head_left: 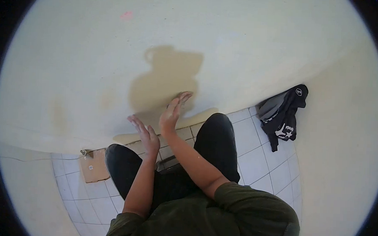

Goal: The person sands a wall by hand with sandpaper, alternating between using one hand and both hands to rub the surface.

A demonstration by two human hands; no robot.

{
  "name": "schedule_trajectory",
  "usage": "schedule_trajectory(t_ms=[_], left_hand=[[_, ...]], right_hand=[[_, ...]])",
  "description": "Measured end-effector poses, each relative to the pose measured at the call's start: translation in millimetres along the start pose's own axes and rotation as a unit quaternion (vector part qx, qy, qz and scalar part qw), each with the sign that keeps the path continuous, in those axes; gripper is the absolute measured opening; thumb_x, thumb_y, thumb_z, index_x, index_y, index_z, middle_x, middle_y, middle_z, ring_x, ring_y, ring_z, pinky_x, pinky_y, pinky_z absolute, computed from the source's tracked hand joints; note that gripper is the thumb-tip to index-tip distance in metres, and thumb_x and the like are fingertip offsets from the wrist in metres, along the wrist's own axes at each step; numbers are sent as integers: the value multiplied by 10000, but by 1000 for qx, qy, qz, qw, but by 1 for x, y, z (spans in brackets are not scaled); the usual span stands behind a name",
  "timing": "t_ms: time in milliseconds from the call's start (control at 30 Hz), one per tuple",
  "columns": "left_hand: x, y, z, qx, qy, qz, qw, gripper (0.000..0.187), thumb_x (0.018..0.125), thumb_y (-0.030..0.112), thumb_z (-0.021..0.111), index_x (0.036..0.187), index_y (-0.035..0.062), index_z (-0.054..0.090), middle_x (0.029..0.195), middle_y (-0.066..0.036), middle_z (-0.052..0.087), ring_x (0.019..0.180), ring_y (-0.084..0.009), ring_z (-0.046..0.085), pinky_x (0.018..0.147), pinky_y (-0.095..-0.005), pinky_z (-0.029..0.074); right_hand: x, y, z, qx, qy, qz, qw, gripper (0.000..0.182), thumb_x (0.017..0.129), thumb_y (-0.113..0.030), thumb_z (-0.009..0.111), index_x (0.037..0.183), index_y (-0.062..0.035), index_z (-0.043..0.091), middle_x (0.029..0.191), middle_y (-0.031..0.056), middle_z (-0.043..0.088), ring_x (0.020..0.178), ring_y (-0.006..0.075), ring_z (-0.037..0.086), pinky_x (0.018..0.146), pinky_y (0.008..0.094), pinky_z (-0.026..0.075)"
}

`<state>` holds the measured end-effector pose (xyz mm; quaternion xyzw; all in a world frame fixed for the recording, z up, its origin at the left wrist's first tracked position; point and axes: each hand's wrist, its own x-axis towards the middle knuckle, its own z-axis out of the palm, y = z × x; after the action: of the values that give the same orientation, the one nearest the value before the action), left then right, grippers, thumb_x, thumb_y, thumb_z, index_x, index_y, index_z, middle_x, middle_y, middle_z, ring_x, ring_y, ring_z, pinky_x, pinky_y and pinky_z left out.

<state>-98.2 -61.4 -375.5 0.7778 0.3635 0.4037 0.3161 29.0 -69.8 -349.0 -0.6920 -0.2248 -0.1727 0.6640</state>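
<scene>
My left hand (146, 134) is raised between my knees, fingers stretched out, with nothing in it. Beside it and a little higher, my right hand (171, 113) is also held open, palm turned toward the left one. The two hands are apart, and their fingertips look pale, as if dusted. In front of them rises a cream wall (242, 57), which carries my shadow (165, 81). Below the hands, partly hidden by my arms, a dark edge (167, 162) shows between my legs.
A piece of brown cardboard (95, 166) lies on the white floor tiles (250, 163) at the left, with a small object and a thin cable (39, 159) at its top edge. Black clothing (284, 116) with white print lies against the wall at the right.
</scene>
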Motion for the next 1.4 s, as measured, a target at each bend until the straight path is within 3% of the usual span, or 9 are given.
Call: schedule_trajectory(t_ms=[267, 367, 433, 700, 1000, 1200, 1233, 1300, 1400], left_hand=[[-6, 36, -19, 27, -99, 109, 989, 744, 958, 37, 433, 1605, -1, 68, 1660, -286, -19, 1534, -471, 14, 1227, -526, 117], [-2, 31, -9, -19, -72, 84, 994, 736, 953, 35, 412, 1605, -5, 71, 1660, -287, -32, 1537, -465, 15, 1232, -517, 107], [1, 25, -3, -42, -48, 66, 996, 734, 948, 28, 400, 1604, -6, 74, 1658, -293, -34, 1538, -461, 18, 1235, -509, 97], [3, 25, -15, -56, -12, 36, 998, 736, 961, 20, 382, 1605, -6, 28, 1654, -299, -65, 1540, -451, -27, 1236, -500, 49], [-2, 19, -42, -65, 15, 70, 995, 695, 992, 50, 379, 1594, -41, 44, 1657, -291, -62, 1543, -441, -30, 1237, -495, 42], [9, 34, -59, -107, 57, 59, 991, 656, 1031, 121, 361, 1594, -41, 66, 1670, -258, -60, 1554, -393, -40, 1237, -497, 31], [12, 35, -61, -113, 60, 59, 990, 661, 1024, 106, 364, 1594, -43, 63, 1669, -262, -55, 1553, -399, -39, 1237, -494, 29], [17, 36, -61, -129, 66, 55, 988, 671, 1011, 75, 371, 1593, -47, 58, 1667, -271, -46, 1551, -410, -38, 1238, -488, 25], [24, 38, -55, -169, 71, 45, 982, 662, 1022, 111, 372, 1593, -45, 76, 1670, -265, -34, 1553, -404, -28, 1238, -486, 25]], right_hand=[[133, 59, -74, 114, 168, 157, 966, 628, 1087, -175, 322, 1575, 70, 13, 1671, 236, -73, 1558, 349, -42, 1254, 420, -23], [80, 52, -38, 103, 135, 50, 984, 628, 1097, -222, 305, 1576, 70, 21, 1671, 238, -67, 1559, 347, -22, 1252, 429, -24], [15, 34, -11, -29, 22, 58, 998, 631, 1118, -319, 268, 1588, 37, 41, 1680, 207, -42, 1560, 308, -53, 1256, 401, -4], [-13, -3, -5, 119, -91, 176, 973, 700, 1112, -411, 255, 1584, 37, -4, 1669, 233, -82, 1546, 322, -135, 1246, 409, -50], [-15, 10, 22, 62, -19, 127, 990, 754, 1105, -449, 251, 1576, 22, -102, 1644, 224, -223, 1533, 324, -206, 1238, 417, -81], [44, 73, 25, 11, 229, 101, 968, 669, 1102, -285, 306, 1571, 70, -13, 1661, 268, -50, 1543, 414, 35, 1249, 491, 35], [42, 80, 29, -124, 198, 130, 964, 650, 1101, -290, 307, 1567, 68, 29, 1658, 262, -9, 1535, 409, 70, 1248, 479, 53], [29, 90, 51, -388, 132, 177, 895, 620, 1098, -301, 309, 1559, 63, 112, 1651, 248, 72, 1519, 400, 139, 1247, 454, 91], [3, 99, 87, -723, 37, 234, 649, 592, 1094, -317, 313, 1548, 56, 237, 1640, 228, 195, 1495, 386, 242, 1246, 416, 147]])
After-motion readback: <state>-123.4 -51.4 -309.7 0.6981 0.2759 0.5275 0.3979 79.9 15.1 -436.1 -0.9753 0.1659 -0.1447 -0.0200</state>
